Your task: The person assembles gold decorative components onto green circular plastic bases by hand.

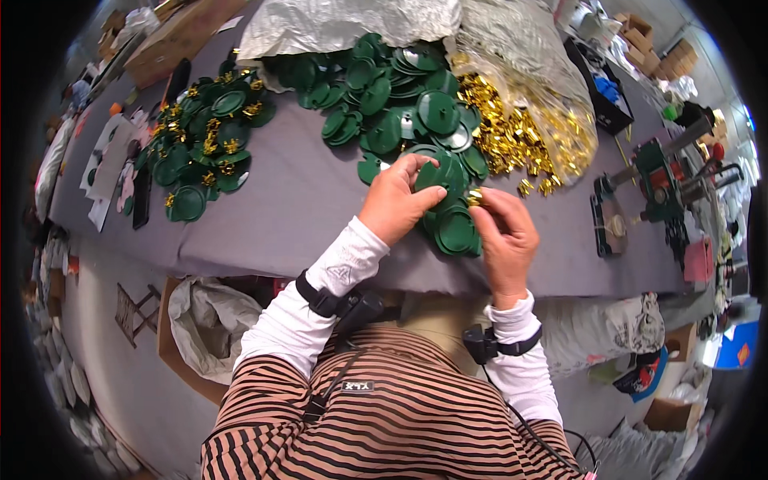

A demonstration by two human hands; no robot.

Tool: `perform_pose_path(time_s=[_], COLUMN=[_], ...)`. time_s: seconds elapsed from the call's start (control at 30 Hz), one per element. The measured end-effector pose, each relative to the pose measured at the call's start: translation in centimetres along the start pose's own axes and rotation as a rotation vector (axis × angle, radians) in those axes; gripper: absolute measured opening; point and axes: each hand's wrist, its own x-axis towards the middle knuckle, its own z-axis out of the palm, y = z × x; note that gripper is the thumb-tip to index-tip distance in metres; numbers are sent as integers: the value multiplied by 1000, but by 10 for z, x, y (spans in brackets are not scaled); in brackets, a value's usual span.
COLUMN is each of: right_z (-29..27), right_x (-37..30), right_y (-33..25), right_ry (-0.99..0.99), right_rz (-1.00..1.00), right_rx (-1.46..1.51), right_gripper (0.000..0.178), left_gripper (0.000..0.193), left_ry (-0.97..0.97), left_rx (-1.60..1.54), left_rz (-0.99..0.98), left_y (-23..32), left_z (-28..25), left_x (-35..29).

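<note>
My left hand (394, 202) grips a round green plastic disc (450, 174) between thumb and fingers. Pinched in my right hand (508, 238) is a small shiny gold piece (475, 195), right at the disc's edge; whether the two touch I cannot tell. Below them, several overlapping green discs (458, 234) lie near the table's front edge. A big heap of plain green discs (376, 96) spreads just beyond my hands. Loose gold pieces (500, 120) spill from a clear bag (580, 136) to its right. At the left, another heap of green discs (188, 202) carries gold pieces.
A silvery sack (344, 28) lies behind the heaps on the grey-covered table (272, 216). A green hand press (664, 188) and a black box (604, 92) stand at the right. A dark phone-like slab (142, 196) lies left. Below is a carton with a white sack (212, 320).
</note>
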Motion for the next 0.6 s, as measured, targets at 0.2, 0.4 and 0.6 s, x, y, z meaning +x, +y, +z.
perform_pose_path(time_s=[0.2,0.4,0.6], right_z=[3,0,5], right_x=[-6,-18,-29], right_y=[4,11,11], right_ry=[-12,2,118], right_rz=[-213,-187,386], right_rx=[-305,-235,304], right_gripper=[27,25,23], left_gripper=[36,37,38], left_ry=[51,73,100], left_rx=[421,507,714], left_rz=[330,65,641], left_y=[-13,0,-22], left_z=[26,34,42], left_x=[-19,-28,-35])
